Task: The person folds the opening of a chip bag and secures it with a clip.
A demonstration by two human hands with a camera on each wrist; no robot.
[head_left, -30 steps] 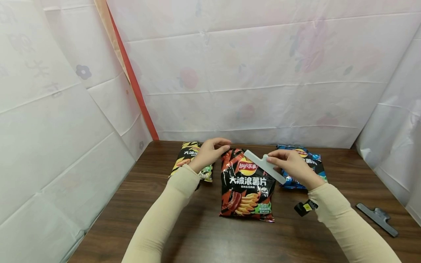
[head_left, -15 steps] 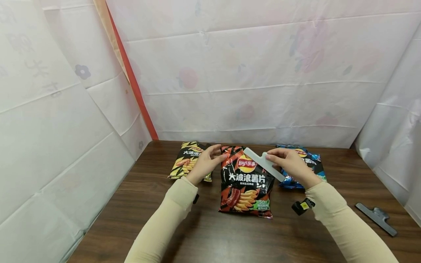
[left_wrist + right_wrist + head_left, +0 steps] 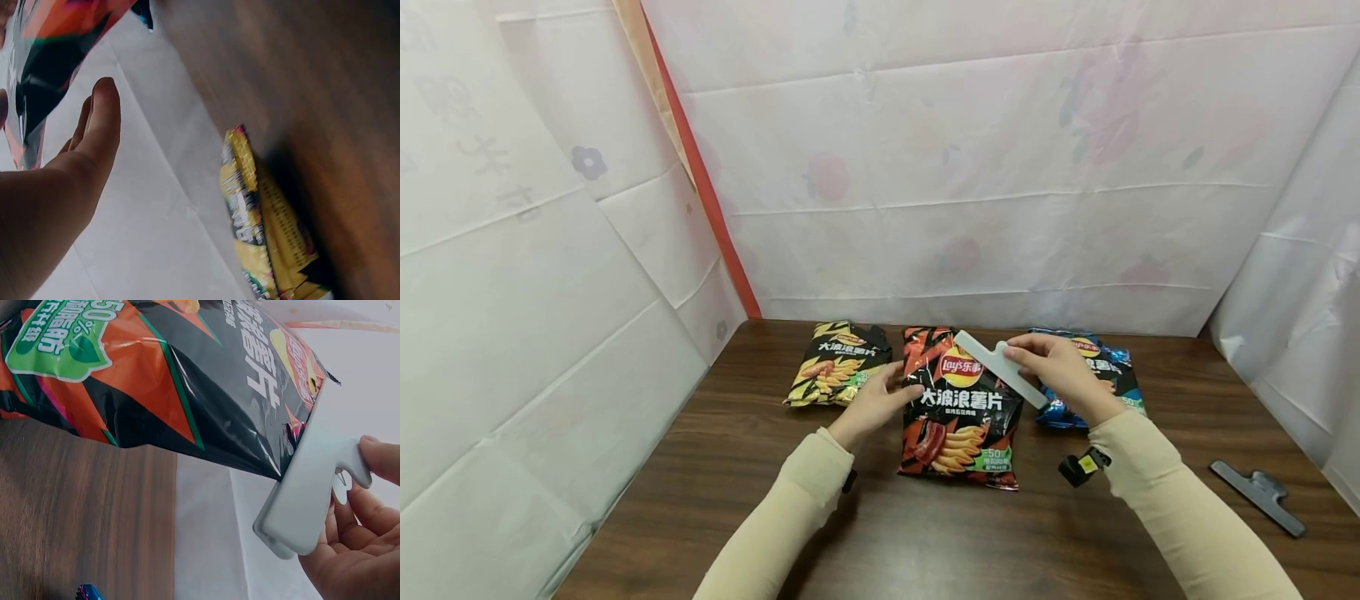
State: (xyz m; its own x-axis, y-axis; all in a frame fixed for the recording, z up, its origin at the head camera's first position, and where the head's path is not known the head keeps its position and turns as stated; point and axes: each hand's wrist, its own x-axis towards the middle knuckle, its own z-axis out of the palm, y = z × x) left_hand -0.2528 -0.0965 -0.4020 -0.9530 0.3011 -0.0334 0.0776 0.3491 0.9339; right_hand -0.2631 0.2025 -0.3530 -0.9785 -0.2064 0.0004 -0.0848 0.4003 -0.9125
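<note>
Mid-table [image 3: 940, 542], red chip bag [image 3: 962, 410]; one o'clock corner sits in white clip [image 3: 1000, 367]. Right hand [image 3: 1063, 371] pinches clip's handle. Left hand [image 3: 874, 408] at nine o'clock edge, fingers loosely spread; can't tell whether touching. Clipping looks nearly done, letting go of handle probably left. Dark clip [image 3: 1258, 498] loose at four o'clock. Yellow bag [image 3: 831, 367], ten o'clock, and blue bag [image 3: 1122, 385], two o'clock: can't tell if clipped.
</note>
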